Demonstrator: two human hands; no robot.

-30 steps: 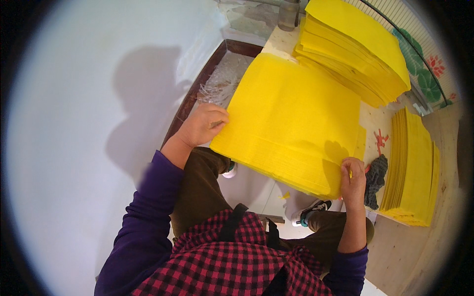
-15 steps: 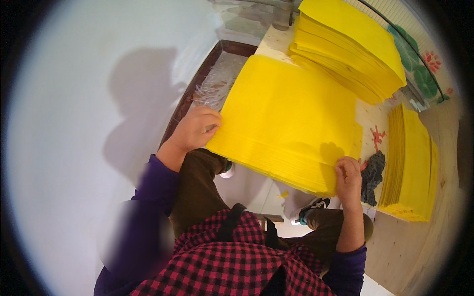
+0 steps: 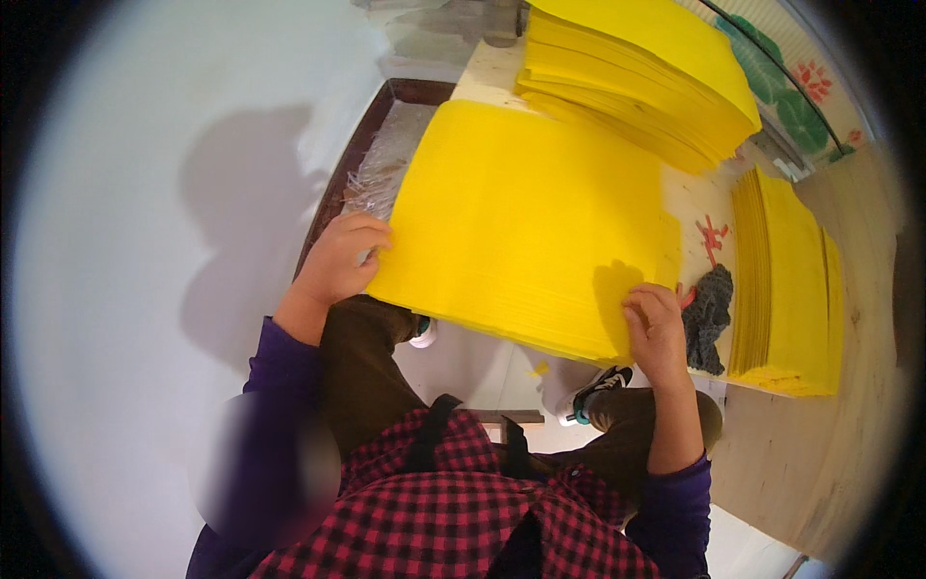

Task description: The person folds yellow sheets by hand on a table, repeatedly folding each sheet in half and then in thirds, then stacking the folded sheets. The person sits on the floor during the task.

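A stack of thin yellow sheets (image 3: 521, 212), paper or cloth I cannot tell, lies flat before me, its near edge jutting past the table. My left hand (image 3: 342, 259) is closed in a pinch at the near left corner. At the near right corner, my right hand (image 3: 658, 333) pinches the edge with thumb and fingers. How many sheets each hand grips is hidden.
Behind the stack rises a taller, bowed yellow pile (image 3: 637, 87). Another yellow stack (image 3: 786, 289) stands at the right, beside a crumpled dark grey cloth (image 3: 709, 318) and red strips (image 3: 712, 236). A brown-rimmed tray (image 3: 338, 179) with clear strands sits along the left wall.
The whole view has shifted, so the table and stacks appear further left and slightly higher. Both hands stay at the same corners of the stack, with little change in grip.
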